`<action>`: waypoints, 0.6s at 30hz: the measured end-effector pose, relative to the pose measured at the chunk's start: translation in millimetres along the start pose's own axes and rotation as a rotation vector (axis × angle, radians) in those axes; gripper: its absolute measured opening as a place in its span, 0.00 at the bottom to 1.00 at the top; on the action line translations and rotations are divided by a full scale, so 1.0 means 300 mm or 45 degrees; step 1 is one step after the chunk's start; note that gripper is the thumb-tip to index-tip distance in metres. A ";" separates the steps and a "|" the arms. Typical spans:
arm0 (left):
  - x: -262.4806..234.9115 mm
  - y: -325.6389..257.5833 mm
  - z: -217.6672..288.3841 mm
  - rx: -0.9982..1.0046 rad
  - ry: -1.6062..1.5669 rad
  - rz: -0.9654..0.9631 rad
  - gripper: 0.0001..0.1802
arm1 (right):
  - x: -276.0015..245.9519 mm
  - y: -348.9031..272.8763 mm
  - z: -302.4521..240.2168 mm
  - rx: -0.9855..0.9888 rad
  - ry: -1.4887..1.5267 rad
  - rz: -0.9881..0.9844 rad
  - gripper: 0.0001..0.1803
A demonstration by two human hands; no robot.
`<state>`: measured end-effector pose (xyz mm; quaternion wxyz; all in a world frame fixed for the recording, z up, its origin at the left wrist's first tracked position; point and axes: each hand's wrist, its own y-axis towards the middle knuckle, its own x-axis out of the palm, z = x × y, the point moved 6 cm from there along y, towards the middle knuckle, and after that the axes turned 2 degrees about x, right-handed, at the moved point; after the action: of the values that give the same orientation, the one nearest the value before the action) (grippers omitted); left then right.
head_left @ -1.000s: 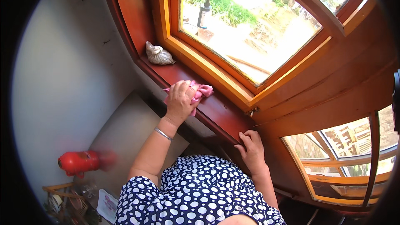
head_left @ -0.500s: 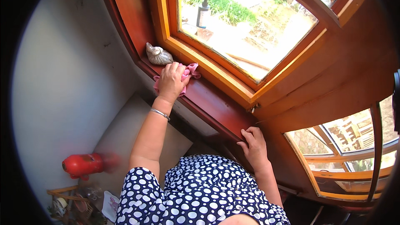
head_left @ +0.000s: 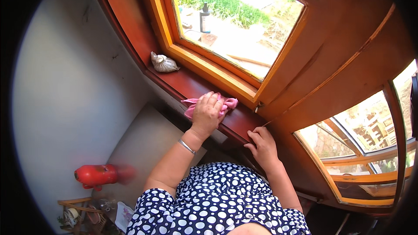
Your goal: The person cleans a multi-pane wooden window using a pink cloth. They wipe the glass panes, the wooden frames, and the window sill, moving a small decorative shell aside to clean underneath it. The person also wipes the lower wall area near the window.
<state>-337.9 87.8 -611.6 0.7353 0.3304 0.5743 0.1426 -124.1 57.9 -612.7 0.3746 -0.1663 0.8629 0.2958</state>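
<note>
My left hand (head_left: 207, 112) presses a crumpled pink cloth (head_left: 229, 103) against the dark red window sill (head_left: 191, 85), about midway along it. Its fingers curl over the cloth, which bunches out on both sides. At the sill's right end my right hand (head_left: 262, 146) grips the front edge, thumb and fingers bent over the board. Up in the left corner of the sill sits a tied clear plastic bag (head_left: 164, 63) with greyish contents, apart from both hands.
An orange-framed window (head_left: 217, 70) rises behind the sill; a dark pump bottle (head_left: 204, 18) stands outside it. A second window (head_left: 348, 165) is at the right. Lower left are a red cylinder (head_left: 96, 175) and a wooden rack (head_left: 80, 211) with small items.
My left hand has slid the pink cloth rightward along the sill, away from the plastic bag and closer to my right hand. My right hand keeps its place on the edge.
</note>
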 end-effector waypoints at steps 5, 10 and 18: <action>-0.012 -0.012 0.135 0.045 -0.165 -0.040 0.20 | 0.003 0.000 0.006 -0.019 -0.012 -0.022 0.25; -0.015 -0.046 0.273 0.105 -0.293 -0.054 0.21 | -0.001 0.001 -0.001 -0.052 -0.016 -0.016 0.25; -0.025 -0.086 0.135 -0.143 -0.146 0.100 0.21 | 0.000 -0.014 0.008 -0.026 -0.043 -0.034 0.25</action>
<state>-306.5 51.2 -618.0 0.7781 0.3185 0.5091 0.1841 -120.5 56.1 -615.5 0.3914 -0.1764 0.8511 0.3022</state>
